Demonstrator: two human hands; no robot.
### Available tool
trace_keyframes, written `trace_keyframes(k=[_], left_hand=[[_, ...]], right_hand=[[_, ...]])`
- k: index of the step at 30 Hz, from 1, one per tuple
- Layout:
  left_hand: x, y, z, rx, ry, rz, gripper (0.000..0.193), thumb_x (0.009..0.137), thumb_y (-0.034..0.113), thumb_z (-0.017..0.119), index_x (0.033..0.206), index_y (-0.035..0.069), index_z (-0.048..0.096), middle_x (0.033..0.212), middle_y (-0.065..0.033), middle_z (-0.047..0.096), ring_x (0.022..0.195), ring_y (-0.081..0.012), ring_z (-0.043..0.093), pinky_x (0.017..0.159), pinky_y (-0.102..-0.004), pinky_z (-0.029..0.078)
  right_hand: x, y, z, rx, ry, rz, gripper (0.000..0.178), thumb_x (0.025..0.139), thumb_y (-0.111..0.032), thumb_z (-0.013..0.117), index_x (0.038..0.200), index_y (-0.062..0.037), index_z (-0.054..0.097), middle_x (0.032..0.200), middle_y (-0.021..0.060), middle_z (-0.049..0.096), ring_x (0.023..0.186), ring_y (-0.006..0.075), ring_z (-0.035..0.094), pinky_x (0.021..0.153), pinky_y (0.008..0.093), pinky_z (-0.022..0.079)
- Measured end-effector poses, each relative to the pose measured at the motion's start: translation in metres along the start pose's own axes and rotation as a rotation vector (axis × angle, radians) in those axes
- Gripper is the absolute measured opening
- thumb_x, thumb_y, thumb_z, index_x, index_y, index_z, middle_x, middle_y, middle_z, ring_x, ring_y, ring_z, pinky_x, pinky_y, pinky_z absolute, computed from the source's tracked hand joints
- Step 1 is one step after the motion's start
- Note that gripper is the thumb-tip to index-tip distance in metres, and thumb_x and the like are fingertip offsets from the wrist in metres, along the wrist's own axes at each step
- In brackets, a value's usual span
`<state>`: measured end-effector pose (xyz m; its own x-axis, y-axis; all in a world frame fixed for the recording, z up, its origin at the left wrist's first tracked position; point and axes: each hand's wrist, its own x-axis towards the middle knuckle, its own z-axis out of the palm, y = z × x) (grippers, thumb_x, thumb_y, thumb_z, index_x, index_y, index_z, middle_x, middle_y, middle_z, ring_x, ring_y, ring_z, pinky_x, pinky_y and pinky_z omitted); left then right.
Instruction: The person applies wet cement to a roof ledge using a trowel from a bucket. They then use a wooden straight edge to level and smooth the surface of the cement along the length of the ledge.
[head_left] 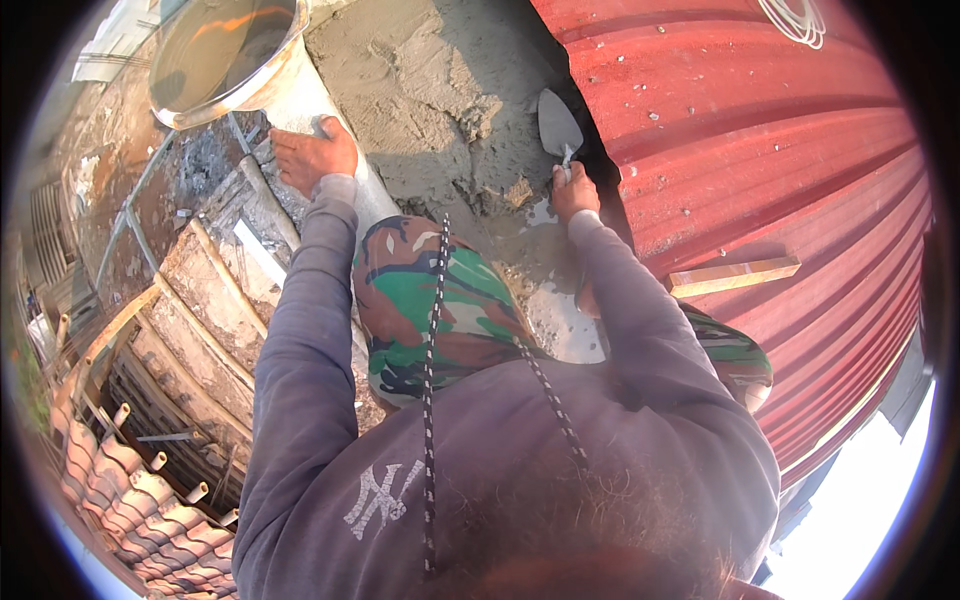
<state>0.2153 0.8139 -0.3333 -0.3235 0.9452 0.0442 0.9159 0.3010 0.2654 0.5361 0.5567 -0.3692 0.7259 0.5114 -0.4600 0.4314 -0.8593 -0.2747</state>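
My right hand [575, 192] is closed around the handle of a pointed masonry trowel [558, 124]. The blade is grey with mortar and lies over the wet grey mortar [415, 95] beside the red metal roofing. My left hand [315, 155] rests at the pale raised edge [374, 200] left of the mortar, fingers stretched out and thumb apart, holding nothing. Just beyond it stands a large round bucket [172, 112] with a pale rim and greyish insides. Whether its rim touches my fingers is not clear.
Red corrugated roofing [740, 190] fills the right side, with a short wood piece [735, 276] and a coil of white wire [797, 22] on it. A drop with wooden poles [205, 330] opens on the left. Clay roof tiles [140, 505] show at lower left.
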Motion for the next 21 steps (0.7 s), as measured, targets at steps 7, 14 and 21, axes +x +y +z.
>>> trace_keyframes(k=[7,14,21], left_hand=[[0.0,0.0,0.005,-0.023,0.018,0.018,0.099,0.094,0.053,0.059,0.161,-0.013,0.028,0.156,-0.0306,0.047,0.142,-0.0424,0.05,0.117,-0.0538,0.038],[0.001,-0.004,0.001,-0.042,0.03,0.037,0.099,0.095,0.057,0.059,0.16,-0.011,0.027,0.153,-0.0324,0.049,0.143,-0.0456,0.049,0.12,-0.0554,0.035],[0.006,-0.012,0.014,-0.013,0.112,0.048,0.099,0.095,0.056,0.059,0.16,-0.012,0.028,0.152,-0.032,0.05,0.141,-0.0447,0.051,0.118,-0.0546,0.037]], right_hand=[[-0.007,-0.056,0.027,-0.215,-0.201,-0.233,0.05,0.108,-0.047,0.053,0.142,-0.0107,0.055,0.141,0.0264,0.066,0.129,0.0472,0.064,0.108,0.0555,0.05],[0.084,0.015,0.025,0.007,0.005,-0.023,0.058,0.106,-0.047,0.058,0.15,-0.0108,0.054,0.132,0.0273,0.071,0.128,0.0465,0.066,0.107,0.0532,0.052],[0.066,0.016,0.032,0.857,-0.239,0.315,0.04,0.107,-0.048,0.057,0.12,-0.0099,0.058,0.09,0.0138,0.064,0.073,0.0319,0.064,0.06,0.0472,0.052]])
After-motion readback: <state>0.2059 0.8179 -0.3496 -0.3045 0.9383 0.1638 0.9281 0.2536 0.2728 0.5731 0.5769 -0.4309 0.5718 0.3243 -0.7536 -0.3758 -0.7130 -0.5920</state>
